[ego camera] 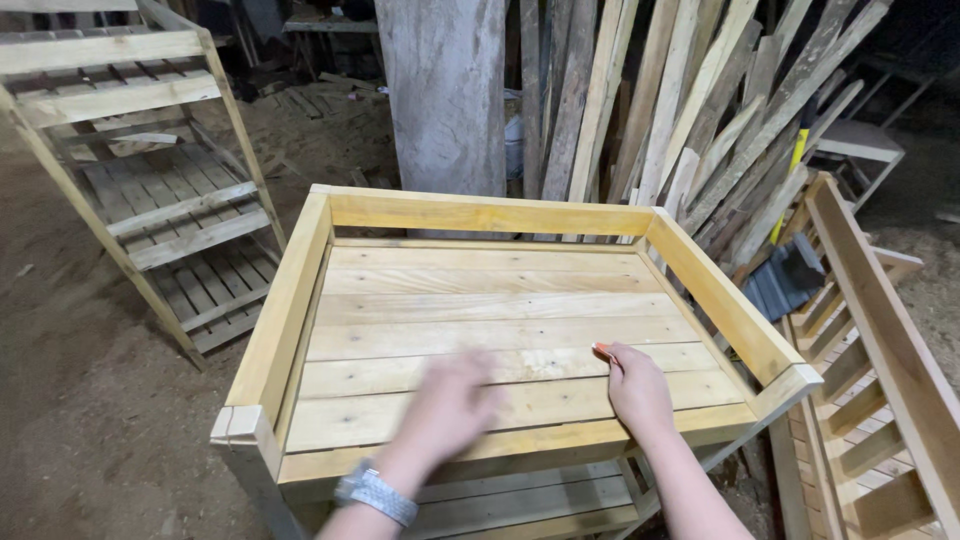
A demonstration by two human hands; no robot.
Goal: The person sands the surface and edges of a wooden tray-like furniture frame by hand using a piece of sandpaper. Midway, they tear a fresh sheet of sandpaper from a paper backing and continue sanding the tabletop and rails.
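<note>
While both of my hands hover over the slatted top of the wooden cart [480,300], my right hand [636,392] pinches one small orange-tipped object [602,350] between its fingertips, too small for me to name, pressed down against the boards; my left hand [447,408] is blurred, its fingers seem loosely spread with nothing in them, though I cannot tell for certain; one metal wristwatch [376,494] sits on that wrist. The small object lies at the tips of my right hand, and off to the right of my left hand, with a stretch of bare plank between them.

The cart top is a shallow tray; I count three raised rails, one beyond my hands and one to either side, while the edge under my wrists is low; inside it lie only flat pale planks and my hands. Below my wrists shows one lower shelf [520,500] of slats.

Beyond my left hand stands one slatted wooden rack [150,190] on the dirt floor; beyond my right hand leans a bundle of rough planks [690,110], too many to count, beside one thick post [445,95]; right of my right hand lies another wooden frame [880,380].
</note>
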